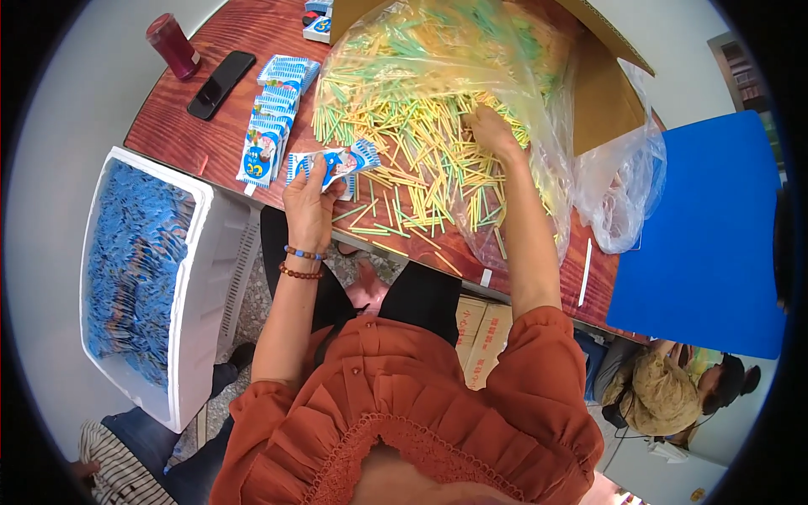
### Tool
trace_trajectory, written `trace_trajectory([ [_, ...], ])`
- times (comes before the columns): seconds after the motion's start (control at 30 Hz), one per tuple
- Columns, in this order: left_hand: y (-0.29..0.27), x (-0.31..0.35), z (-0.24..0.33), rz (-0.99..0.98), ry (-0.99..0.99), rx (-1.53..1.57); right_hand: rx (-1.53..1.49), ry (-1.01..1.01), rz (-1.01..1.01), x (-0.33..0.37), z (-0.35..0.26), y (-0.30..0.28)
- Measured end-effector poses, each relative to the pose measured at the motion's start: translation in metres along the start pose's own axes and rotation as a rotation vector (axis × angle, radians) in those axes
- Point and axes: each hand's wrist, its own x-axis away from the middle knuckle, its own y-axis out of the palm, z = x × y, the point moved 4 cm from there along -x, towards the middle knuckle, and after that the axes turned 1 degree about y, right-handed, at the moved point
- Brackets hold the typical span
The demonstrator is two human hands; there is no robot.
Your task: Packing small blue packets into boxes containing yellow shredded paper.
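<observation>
My left hand (310, 202) pinches a small blue-and-white packet (341, 162) between thumb and fingers, above the table's near edge. Its wrist wears two beaded bracelets. Another packet lies partly hidden beneath it. To the right, my right hand (490, 133) reaches into a big heap of thin yellow and green sticks (421, 160). Its fingers curl in among the sticks, and their tips are partly hidden. The heap spills from a clear plastic bag (471, 42). A stack of similar blue-and-white packets (273, 118) lies left of the heap.
A phone (220, 84) and a red-lidded jar (173, 46) stand at the far left of the reddish table (168, 139). A white foam box (202, 219) full of blue packets stands left. Right are a cardboard box (602, 101), crumpled plastic (619, 194), a blue panel (707, 244) and another person (665, 391).
</observation>
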Motion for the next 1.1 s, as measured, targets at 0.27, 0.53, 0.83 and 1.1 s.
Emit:
trace_trajectory([
  [0.27, 0.007, 0.002, -0.003, -0.018, -0.01, 0.002, -1.105, 0.084, -0.002, 0.034, 0.013, -0.005],
  [0.53, 0.023, -0.001, -0.017, -0.103, -0.076, 0.056, -1.832, 0.039, -0.043, 0.055, -0.014, 0.021],
  [0.83, 0.104, -0.011, -0.053, -0.392, -0.27, 0.369, -1.698, -0.052, -0.178, 0.085, -0.066, 0.021],
  [1.1, 0.108, -0.029, -0.064, -0.252, -0.174, 0.358, -1.237, -0.026, -0.082, 0.084, -0.068, 0.006],
])
